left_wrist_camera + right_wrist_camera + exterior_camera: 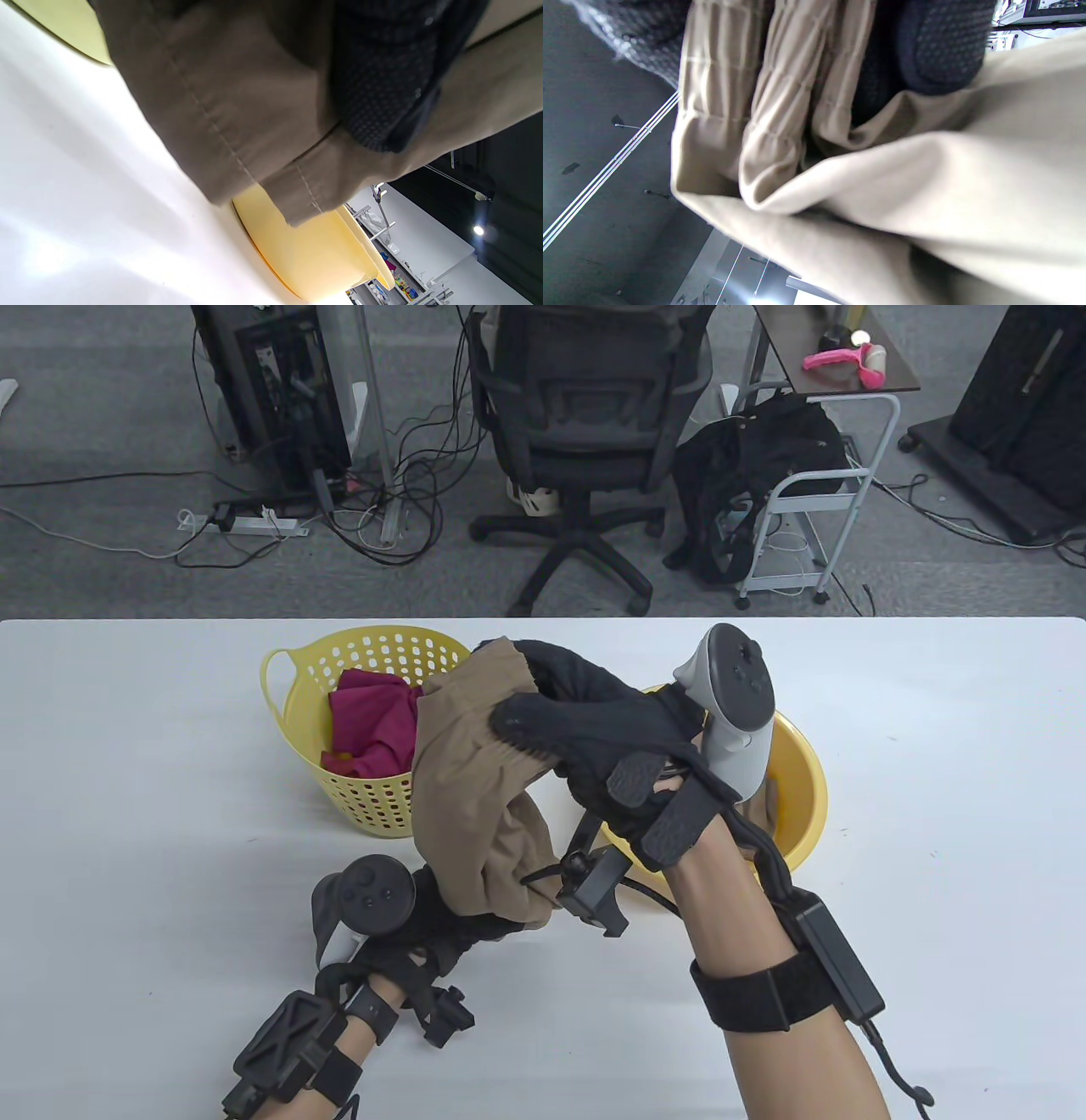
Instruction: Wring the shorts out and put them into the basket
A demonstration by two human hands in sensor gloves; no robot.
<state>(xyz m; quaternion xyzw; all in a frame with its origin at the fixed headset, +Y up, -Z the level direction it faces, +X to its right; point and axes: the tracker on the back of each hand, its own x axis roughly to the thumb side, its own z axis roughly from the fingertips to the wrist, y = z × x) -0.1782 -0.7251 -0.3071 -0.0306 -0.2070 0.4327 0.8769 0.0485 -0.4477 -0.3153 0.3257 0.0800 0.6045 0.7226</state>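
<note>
both hands (585, 729) gripping shorts (475, 797) | basket (373, 806): red cloth (369, 725) | basin (797, 797)

We see a white table (127, 814) carrying a yellow perforated laundry basket (373, 806); just right of that basket sits a yellow basin (802, 806).

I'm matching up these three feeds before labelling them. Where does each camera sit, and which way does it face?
Table view: above the person, looking down and forward at the white table; both arms show, left hand and right hand gripping the tan shorts.
Left wrist view: low by the tabletop, tilted, facing the shorts' hem and yellow basin; gloved fingers show.
Right wrist view: tilted up at bunched fabric; a gloved fingertip shows.
All three share the shorts.
</note>
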